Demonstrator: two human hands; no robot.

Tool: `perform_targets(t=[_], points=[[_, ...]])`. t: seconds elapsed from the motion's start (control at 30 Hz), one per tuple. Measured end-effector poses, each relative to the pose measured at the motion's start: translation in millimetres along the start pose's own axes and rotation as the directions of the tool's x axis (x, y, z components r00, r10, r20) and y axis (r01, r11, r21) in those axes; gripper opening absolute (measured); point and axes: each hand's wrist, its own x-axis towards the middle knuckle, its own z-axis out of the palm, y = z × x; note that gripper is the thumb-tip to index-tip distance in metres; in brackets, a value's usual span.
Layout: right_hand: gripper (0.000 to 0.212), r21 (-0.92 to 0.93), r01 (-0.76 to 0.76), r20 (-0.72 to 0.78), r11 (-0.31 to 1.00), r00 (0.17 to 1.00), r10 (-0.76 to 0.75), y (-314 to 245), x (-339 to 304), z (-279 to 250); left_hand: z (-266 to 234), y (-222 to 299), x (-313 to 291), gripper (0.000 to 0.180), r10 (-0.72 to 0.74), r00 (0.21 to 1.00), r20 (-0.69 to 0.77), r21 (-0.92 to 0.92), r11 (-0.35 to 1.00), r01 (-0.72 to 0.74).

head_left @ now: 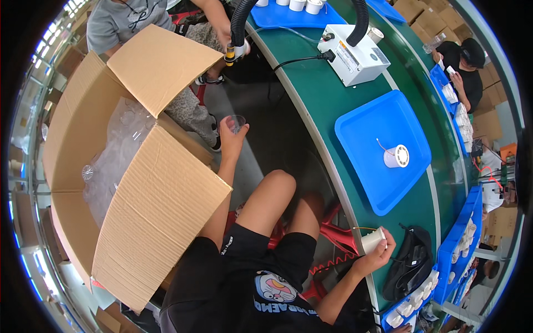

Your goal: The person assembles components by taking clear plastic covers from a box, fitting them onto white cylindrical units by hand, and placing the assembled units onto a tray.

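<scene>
Left hand (230,136), upper middle-left of the frame, is gripping a clear cup (238,122), fingers curling round its side. It's hovering just right of the cardboard box (71,130) flaps, well apart from the bench. Right hand (382,253), lower right, is gripping a white cylinder (372,241) near the bench edge; an orange wire (363,228) is sticking out of it toward the left.

Box is filling the left side, flaps standing out; clear plastic (117,158) is lying inside, individual pieces hard to tell. Green bench (302,77) is running from top centre to lower right. On it, a blue tray (369,152) is carrying one similar white part (395,156), right of centre. White unit (355,56) is sitting above that tray, black hose (361,22) running from its top. Black bag (410,266) is lying just right of the right hand. A co-worker (121,26) is sitting upper left; another (469,72) is holding a small white piece, upper right.
</scene>
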Motion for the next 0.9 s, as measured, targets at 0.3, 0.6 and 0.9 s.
perform_targets(t=[0.3,0.6,0.9], points=[[0.042,-0.046,-0.032,0.018,0.998,0.999,0.033,-1.4,-3.8,0.2,-3.7,15.8,32.1,0.064,0.186,0.981,-0.054,0.071,0.981,-0.182],[0.041,-0.035,-0.017,0.000,0.999,1.000,0.017,6.6,-1.3,-5.8,7.0,77.4,48.5,0.062,0.295,0.950,-0.097,-0.057,0.952,-0.302],[0.044,-0.051,-0.004,-0.013,0.999,1.000,0.003,4.4,-2.5,-3.0,16.1,91.5,64.6,0.062,0.280,0.954,-0.110,-0.105,0.951,-0.292]])
